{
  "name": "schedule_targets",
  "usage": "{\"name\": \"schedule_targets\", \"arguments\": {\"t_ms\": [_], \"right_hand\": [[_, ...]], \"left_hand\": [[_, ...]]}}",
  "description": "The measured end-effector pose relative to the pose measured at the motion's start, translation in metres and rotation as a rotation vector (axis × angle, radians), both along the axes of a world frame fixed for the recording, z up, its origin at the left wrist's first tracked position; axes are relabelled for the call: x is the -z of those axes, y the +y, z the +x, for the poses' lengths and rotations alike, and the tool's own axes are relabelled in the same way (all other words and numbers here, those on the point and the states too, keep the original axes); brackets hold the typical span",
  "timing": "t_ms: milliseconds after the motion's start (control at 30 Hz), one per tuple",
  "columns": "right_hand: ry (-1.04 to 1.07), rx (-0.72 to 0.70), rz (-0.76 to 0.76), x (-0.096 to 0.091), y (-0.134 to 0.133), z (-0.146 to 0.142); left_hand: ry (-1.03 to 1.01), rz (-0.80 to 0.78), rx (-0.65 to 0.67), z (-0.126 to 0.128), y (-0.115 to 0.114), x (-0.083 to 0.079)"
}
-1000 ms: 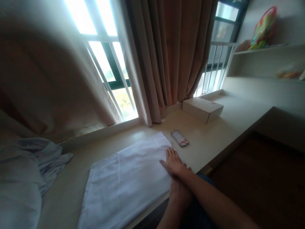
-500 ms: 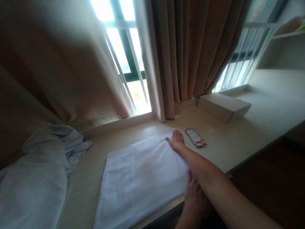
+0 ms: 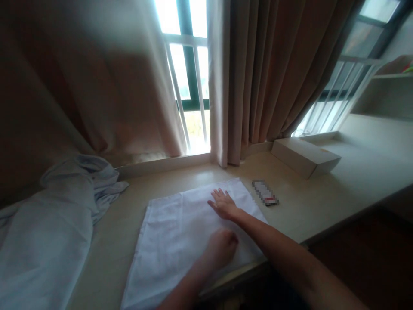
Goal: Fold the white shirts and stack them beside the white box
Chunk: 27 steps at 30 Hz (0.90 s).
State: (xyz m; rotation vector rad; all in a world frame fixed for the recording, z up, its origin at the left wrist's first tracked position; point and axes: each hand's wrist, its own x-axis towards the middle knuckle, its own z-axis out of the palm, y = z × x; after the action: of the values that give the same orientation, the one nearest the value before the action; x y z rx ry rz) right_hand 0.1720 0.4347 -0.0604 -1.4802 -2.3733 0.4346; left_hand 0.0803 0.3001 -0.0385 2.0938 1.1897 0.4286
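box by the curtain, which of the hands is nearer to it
Right. The right hand lies flat on the white cloth, apart from the box; the left hand, curled, rests on the cloth nearer the front edge of the desk, farther away.

Two hands, the left hand (image 3: 222, 247) and the right hand (image 3: 223, 204), are lying on one white cloth (image 3: 171, 232). One small flat object (image 3: 265, 192) is sitting just right of the cloth, one box (image 3: 305, 157) farther right, and one crumpled garment (image 3: 54, 215) left of the cloth.

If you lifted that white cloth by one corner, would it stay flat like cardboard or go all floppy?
Probably floppy: the white cloth lies thin and flat under the right hand, with soft creases. Likely light, being so thin. Pushed, it may slide or wrinkle on the smooth table.
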Motion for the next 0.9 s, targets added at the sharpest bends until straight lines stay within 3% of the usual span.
{"name": "schedule_targets", "arguments": {"t_ms": [67, 167, 267, 367, 533, 633, 800, 900], "right_hand": [[0.068, -0.079, -0.051, -0.003, -0.002, -0.025], [0.155, -0.155, -0.046, -0.001, -0.001, -0.069], [0.171, -0.229, 0.058, 0.007, 0.007, -0.104], [0.121, -0.227, 0.078, 0.02, 0.022, -0.113], [-0.001, -0.173, 0.035, 0.034, 0.055, -0.073], [-0.072, -0.105, -0.004, 0.036, 0.071, -0.028], [-0.14, 0.177, -0.028, 0.037, 0.085, 0.053], [-0.151, 0.265, -0.035, 0.037, 0.087, 0.079]], "left_hand": [[0.325, 0.175, -0.244, -0.051, 0.03, -0.003], [0.446, 0.259, -0.324, -0.106, 0.076, 0.008], [0.682, 0.384, -0.275, -0.128, 0.112, 0.035], [0.744, 0.393, -0.259, -0.13, 0.137, 0.06], [0.657, 0.333, -0.305, -0.153, 0.157, 0.07], [0.668, 0.28, -0.47, -0.199, 0.157, 0.07], [0.733, 0.26, -0.665, -0.29, 0.138, 0.084], [0.742, 0.257, -0.702, -0.314, 0.133, 0.091]]}}
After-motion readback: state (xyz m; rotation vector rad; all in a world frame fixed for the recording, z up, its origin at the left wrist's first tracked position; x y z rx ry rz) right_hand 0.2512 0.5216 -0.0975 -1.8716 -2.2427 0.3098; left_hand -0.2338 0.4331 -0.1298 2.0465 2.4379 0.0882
